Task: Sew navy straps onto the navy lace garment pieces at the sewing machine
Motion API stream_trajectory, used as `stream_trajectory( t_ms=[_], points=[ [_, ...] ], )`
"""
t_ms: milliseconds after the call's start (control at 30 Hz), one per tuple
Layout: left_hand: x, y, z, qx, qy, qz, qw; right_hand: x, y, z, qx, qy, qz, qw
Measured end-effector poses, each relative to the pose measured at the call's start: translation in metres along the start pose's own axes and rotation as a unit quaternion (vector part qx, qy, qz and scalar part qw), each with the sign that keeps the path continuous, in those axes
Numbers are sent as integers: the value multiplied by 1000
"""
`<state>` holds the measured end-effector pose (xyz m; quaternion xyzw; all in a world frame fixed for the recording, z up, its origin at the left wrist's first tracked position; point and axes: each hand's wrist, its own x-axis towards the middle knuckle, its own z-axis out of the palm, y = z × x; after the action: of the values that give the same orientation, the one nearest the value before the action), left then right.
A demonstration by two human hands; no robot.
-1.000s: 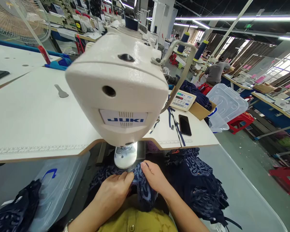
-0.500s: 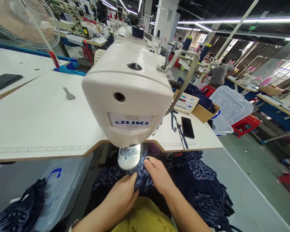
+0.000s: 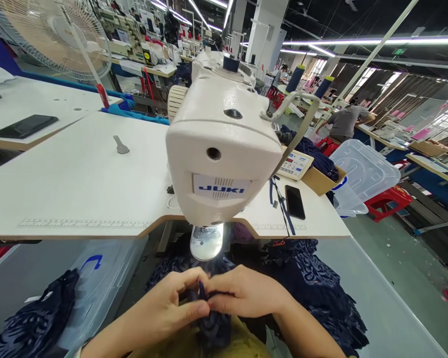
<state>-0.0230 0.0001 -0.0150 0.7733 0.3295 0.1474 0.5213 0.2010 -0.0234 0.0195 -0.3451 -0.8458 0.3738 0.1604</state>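
Note:
A white JUKI sewing machine stands at the centre, its lit lower plate just beyond my hands. Dark navy patterned fabric hangs from my fingers, close to my body. My left hand pinches it between thumb and fingers. From the other side my right hand grips the same piece, its fingertips meeting those of the left. The edge held between them is partly hidden by the fingers.
A pile of navy patterned fabric lies at the right, and more fabric rests on a clear plastic box at the left. A phone and dark strips lie on the white table. A fan stands at the back left.
Both hands have drawn back from the machine toward my body with the fabric. Their fingertips have come together on it. The view has shifted a little to the left.

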Motion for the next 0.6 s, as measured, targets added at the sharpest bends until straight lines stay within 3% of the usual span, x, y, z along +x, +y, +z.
stream_trajectory(
  t_ms=[67, 133, 233, 300, 400, 500, 600],
  points=[
    [-1, 8, -11, 28, 63, -33, 997, 6, -4, -2, -61, 87, 28, 994],
    [1, 14, -18, 138, 190, -27, 972, 14, -1, 1, -164, 168, 44, 971],
    [5, 16, -20, 342, 327, 87, 877, 23, 7, 8, -263, 231, 56, 935],
    [8, 14, -17, 401, 345, 169, 832, 24, 12, 11, -256, 259, 71, 928],
    [11, 10, -11, 412, 295, 229, 831, 20, 16, 11, -186, 275, 86, 939],
    [12, 9, -7, 416, 277, 225, 836, 17, 17, 9, -57, 269, 96, 957],
    [12, 11, -6, 421, 300, 199, 832, 19, 22, 10, 78, 287, 102, 949]
  ],
)
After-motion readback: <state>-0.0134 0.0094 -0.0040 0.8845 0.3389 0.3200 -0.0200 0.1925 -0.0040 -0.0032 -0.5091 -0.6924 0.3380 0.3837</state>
